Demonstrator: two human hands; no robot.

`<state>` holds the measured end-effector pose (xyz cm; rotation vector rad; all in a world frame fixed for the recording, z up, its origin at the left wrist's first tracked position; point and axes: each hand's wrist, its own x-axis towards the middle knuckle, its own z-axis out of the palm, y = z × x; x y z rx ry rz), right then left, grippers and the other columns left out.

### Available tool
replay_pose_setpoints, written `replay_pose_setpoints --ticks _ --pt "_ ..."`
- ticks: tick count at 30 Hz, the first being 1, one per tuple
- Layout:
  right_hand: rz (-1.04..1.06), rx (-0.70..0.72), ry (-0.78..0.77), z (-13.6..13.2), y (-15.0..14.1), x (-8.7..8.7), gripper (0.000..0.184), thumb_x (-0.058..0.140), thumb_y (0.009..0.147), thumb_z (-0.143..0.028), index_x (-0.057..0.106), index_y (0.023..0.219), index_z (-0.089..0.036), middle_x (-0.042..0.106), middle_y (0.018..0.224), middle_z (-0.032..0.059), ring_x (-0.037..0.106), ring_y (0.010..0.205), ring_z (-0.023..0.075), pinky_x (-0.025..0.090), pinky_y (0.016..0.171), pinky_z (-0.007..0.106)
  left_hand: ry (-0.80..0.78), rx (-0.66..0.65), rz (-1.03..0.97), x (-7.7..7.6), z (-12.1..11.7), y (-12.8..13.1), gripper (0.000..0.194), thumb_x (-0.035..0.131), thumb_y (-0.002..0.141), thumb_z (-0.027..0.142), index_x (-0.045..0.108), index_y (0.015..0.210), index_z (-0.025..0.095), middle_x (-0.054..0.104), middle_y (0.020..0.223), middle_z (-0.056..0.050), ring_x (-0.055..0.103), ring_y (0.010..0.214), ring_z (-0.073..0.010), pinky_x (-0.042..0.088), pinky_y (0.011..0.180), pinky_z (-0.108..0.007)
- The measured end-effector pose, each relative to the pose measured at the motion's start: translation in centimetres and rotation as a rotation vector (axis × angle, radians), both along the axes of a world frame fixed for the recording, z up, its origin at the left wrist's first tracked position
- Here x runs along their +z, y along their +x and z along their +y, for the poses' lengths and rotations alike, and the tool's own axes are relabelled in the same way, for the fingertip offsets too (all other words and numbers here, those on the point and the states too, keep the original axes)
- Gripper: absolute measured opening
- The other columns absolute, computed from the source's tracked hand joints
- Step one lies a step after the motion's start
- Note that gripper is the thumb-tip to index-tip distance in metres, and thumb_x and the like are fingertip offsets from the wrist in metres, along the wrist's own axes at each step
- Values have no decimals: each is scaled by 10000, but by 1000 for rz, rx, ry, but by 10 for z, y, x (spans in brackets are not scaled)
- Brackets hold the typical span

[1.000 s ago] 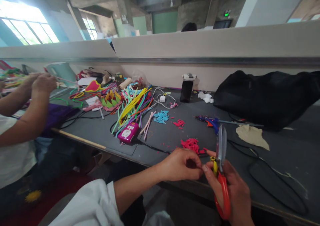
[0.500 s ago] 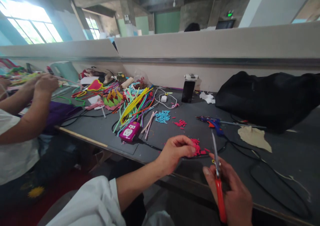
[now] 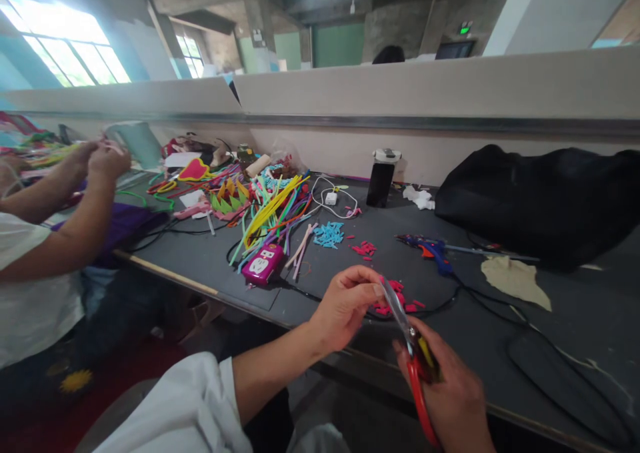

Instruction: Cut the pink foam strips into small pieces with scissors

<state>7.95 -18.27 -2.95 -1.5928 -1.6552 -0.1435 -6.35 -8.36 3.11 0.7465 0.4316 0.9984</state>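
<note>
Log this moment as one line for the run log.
right hand: holds red scissors | left hand: fingertips at red scraps | table: glue gun, black bag

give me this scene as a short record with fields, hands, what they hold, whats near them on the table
left hand: left hand raised over the table edge, fingers pinched by the scissor blade tip; any piece held is too small to tell
right hand: right hand grips red-handled metal scissors together with a yellow strip
nearest things: pile of red cut bits beside a black cable
further back: blue glue gun, pile of light blue cut bits, magenta power strip
surface: dark grey table
co-worker: another person's hands at far left
</note>
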Motion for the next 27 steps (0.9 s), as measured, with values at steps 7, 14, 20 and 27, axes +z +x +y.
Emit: replay_pose_setpoints --ticks 7,14,20,27 --pt "13 -16 10 -2 3 1 283 541 881 -356 649 1087 -194 749 899 30 722 739 156 565 712 234 65 -15 34 2 3 -2 151 799 630 190 672 687 130 650 663 -1 575 579 -94 440 613 -232" --pt "16 3 -10 -4 3 2 275 539 869 -334 659 1079 -203 752 911 29 730 751 166 578 725 245 97 -56 62 1 7 -5 149 808 612 186 687 682 134 655 655 -2 574 559 -91 449 591 -227" --pt "-7 -6 8 -6 5 -1 265 536 864 -326 679 1044 -194 758 875 30 732 715 172 583 715 248 103 -60 87 2 7 -6 182 826 589 206 679 668 133 653 648 -3 571 551 -93 440 576 -227" --pt "45 3 5 -5 0 -2 272 555 869 -356 659 1047 -178 750 874 46 723 704 159 577 690 232 58 -83 45 5 6 -7 143 793 610 197 685 677 131 642 642 -5 566 547 -93 435 582 -230"
